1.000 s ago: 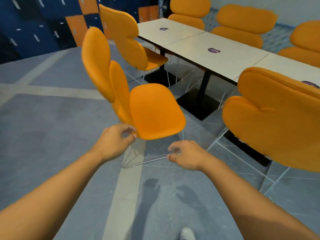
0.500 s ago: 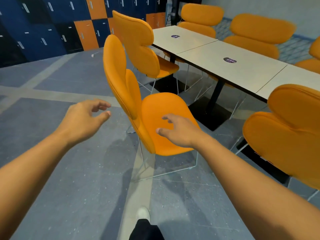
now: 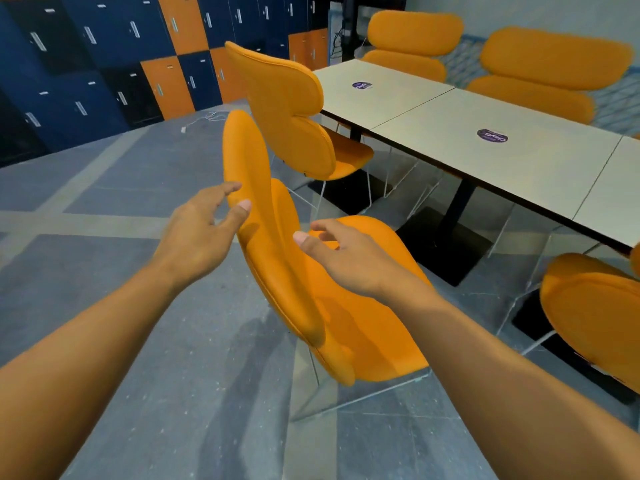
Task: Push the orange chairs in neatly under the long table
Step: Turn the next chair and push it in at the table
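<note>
An orange chair on a thin wire frame stands out from the long white table, side-on to me, its seat pointing toward the table. My left hand is open at the outer side of its backrest, fingertips at the edge. My right hand is open on the seat side of the backrest, fingers spread, just above the seat. Neither hand grips the chair. A second orange chair stands farther along with its seat partly under the table. A third orange chair is at the right edge.
Two more orange chairs sit on the table's far side. Black table bases rest on the grey floor under the top. Blue and orange lockers line the far left wall. Round purple stickers mark the tabletop.
Both hands rose from the chair's wire base up to either side of its backrest. The camera moved closer and higher over the chair.
</note>
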Tool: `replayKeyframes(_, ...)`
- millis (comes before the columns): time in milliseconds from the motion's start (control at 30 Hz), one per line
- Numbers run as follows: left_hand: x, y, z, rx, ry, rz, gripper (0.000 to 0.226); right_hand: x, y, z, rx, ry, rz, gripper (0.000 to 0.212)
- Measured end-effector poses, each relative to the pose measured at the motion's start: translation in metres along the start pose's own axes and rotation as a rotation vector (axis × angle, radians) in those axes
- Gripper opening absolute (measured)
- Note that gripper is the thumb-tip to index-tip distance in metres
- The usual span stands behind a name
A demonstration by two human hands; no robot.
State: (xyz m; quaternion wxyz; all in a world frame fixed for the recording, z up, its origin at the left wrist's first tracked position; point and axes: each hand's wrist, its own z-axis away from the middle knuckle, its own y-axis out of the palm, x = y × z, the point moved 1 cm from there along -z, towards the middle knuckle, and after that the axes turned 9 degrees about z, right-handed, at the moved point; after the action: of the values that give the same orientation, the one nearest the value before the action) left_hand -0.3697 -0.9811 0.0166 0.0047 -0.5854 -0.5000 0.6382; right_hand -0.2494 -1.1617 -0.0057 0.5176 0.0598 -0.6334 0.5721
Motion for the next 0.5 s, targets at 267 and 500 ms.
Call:
replayKeyframes(267, 0.038, 0.006, -0.089, 0.285, 0.254, -0.068, 0.037, 0.025, 0.024, -0.051, 0.068, 0.093, 0.014, 0.093)
replayKeyframes(500, 0.078, 0.005, -0.143, 0.576, 0.432, -0.117, 0.048, 0.059, 0.046, -0.071, 0.074, 0.302, 0.086, 0.081)
